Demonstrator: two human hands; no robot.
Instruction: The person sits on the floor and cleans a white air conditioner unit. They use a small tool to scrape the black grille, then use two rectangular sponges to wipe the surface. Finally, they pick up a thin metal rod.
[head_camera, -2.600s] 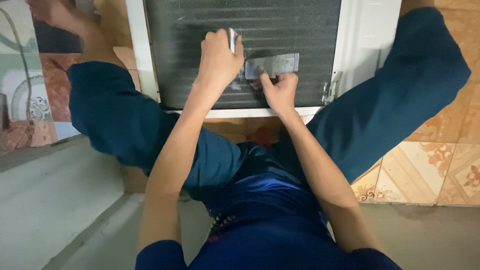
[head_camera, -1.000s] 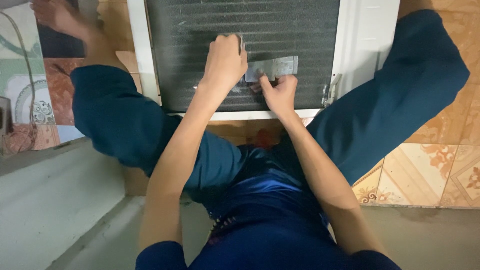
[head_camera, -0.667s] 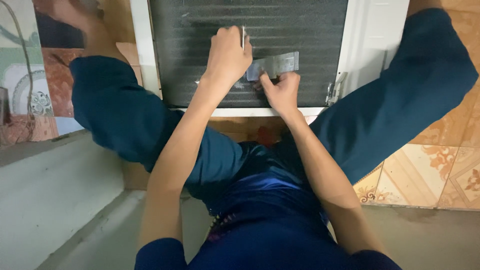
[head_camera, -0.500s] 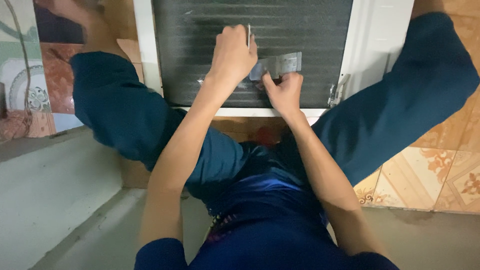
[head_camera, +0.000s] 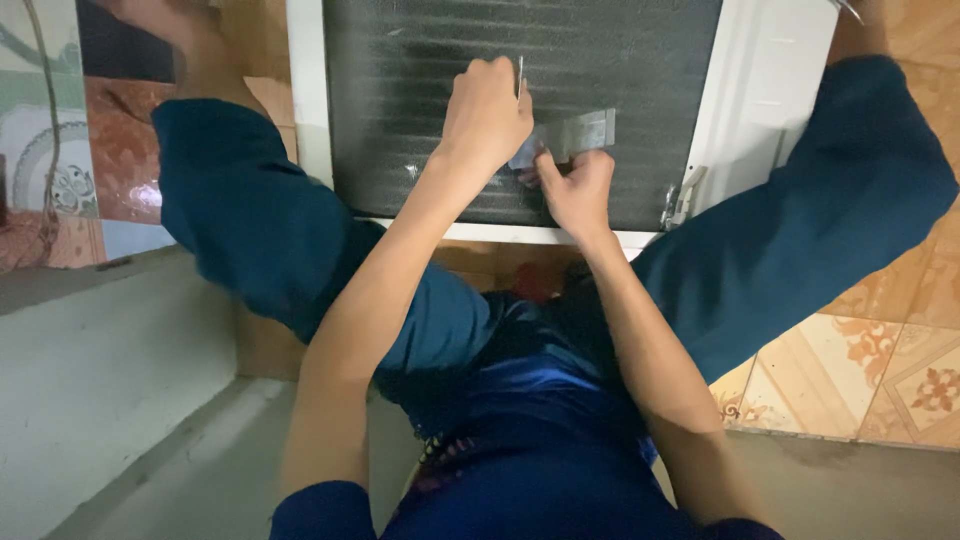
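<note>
Gripping a thin metal tool (head_camera: 519, 78), the left hand (head_camera: 487, 115) is fisting against the dark finned coil panel (head_camera: 420, 90); just beside its knuckles, the right hand (head_camera: 575, 190) is pinching a flat grey metal strip (head_camera: 575, 133) lying on that panel in the white metal casing (head_camera: 760, 90).

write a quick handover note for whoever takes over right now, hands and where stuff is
Left hand: fist closed on a thin metal tool, set against the dark finned coil.
Right hand: fingers pinch the lower edge of a small grey metal plate lying on the coil.
The coil sits in a white casing on the tiled floor, between the person's legs.
Done or left: cannot tell from this view.
</note>
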